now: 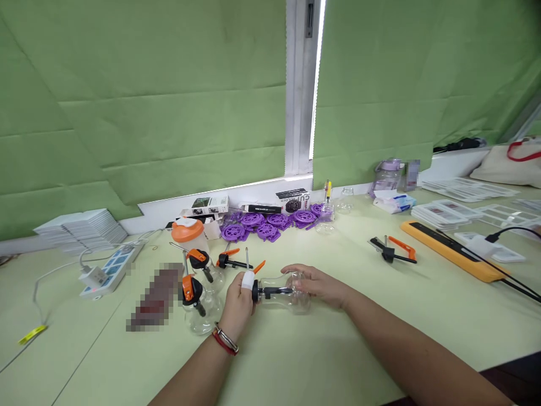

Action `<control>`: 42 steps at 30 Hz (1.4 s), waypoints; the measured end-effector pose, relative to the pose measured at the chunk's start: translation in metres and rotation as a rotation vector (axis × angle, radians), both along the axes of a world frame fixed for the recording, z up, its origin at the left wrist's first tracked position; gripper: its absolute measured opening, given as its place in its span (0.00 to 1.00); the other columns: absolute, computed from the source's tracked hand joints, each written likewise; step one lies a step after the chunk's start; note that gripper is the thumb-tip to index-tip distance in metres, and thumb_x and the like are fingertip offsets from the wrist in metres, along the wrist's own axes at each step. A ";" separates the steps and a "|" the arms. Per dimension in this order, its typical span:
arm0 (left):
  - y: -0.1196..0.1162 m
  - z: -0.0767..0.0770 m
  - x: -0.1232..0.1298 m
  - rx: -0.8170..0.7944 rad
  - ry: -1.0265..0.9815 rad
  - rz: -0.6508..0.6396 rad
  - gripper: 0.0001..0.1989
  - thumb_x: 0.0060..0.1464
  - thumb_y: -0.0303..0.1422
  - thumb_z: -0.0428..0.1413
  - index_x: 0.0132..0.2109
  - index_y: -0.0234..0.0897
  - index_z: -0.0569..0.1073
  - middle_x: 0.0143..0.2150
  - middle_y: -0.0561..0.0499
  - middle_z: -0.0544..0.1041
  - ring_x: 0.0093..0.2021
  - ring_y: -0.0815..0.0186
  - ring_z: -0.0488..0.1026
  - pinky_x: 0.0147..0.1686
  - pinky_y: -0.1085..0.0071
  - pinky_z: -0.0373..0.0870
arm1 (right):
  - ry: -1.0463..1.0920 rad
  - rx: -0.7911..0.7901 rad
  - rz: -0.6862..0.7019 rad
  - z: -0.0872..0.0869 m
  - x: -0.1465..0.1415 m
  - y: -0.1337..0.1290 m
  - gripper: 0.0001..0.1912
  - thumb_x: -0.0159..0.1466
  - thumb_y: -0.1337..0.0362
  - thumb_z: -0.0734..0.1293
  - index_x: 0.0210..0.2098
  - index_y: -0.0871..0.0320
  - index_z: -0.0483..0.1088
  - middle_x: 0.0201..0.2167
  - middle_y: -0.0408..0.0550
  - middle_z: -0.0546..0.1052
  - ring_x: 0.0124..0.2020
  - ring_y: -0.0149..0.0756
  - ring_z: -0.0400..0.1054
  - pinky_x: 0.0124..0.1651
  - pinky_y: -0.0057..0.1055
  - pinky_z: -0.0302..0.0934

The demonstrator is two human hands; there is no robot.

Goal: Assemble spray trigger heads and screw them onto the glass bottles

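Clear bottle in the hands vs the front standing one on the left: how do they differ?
Pose: the held bottle lies roughly sideways between the left hand and right hand; the standing bottle is upright on the table.
Top: the held bottle's is partly hidden by the left hand; the standing bottle's shows orange and black.
Shared: clear bodies, black part inside.

One head-worn camera looks forward and down over the table (325, 358) from nearby.

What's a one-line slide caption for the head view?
Left hand at the black cap, right hand at the base: a clear bottle held sideways, two capped bottles standing nearby, purple parts behind.
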State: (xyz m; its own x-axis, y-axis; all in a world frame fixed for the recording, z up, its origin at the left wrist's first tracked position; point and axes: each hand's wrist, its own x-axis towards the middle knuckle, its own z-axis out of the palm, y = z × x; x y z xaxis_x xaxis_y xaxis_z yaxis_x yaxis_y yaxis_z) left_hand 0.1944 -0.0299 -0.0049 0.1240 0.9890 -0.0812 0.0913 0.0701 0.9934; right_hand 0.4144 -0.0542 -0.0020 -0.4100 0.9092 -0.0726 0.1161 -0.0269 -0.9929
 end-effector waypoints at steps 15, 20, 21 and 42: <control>0.013 -0.012 -0.006 0.511 0.593 -0.124 0.19 0.55 0.34 0.48 0.53 0.33 0.61 0.54 0.36 0.65 0.51 0.55 0.67 0.48 0.59 0.65 | -0.428 0.566 -0.677 -0.035 0.013 0.063 0.25 0.52 0.57 0.68 0.47 0.58 0.64 0.47 0.53 0.67 0.47 0.42 0.63 0.49 0.40 0.60; 0.032 -0.021 -0.002 0.460 1.077 -0.119 0.22 0.52 0.33 0.50 0.54 0.29 0.64 0.66 0.32 0.50 0.64 0.45 0.52 0.57 0.52 0.52 | -0.231 0.347 -0.581 -0.041 0.040 0.101 0.22 0.54 0.54 0.67 0.46 0.58 0.65 0.45 0.49 0.72 0.45 0.41 0.65 0.50 0.41 0.60; 0.034 -0.022 -0.002 0.447 1.109 -0.120 0.23 0.53 0.34 0.49 0.55 0.29 0.64 0.66 0.32 0.51 0.63 0.45 0.52 0.57 0.51 0.52 | -0.228 0.343 -0.569 -0.041 0.041 0.105 0.23 0.54 0.54 0.68 0.47 0.58 0.65 0.45 0.50 0.72 0.46 0.42 0.65 0.51 0.41 0.59; 0.013 -0.012 0.007 0.772 0.917 -0.202 0.25 0.50 0.27 0.51 0.58 0.35 0.63 0.65 0.39 0.55 0.64 0.51 0.51 0.60 0.51 0.49 | -0.548 0.669 -0.590 -0.050 0.054 0.117 0.36 0.58 0.49 0.62 0.60 0.61 0.53 0.60 0.59 0.59 0.61 0.49 0.50 0.62 0.48 0.45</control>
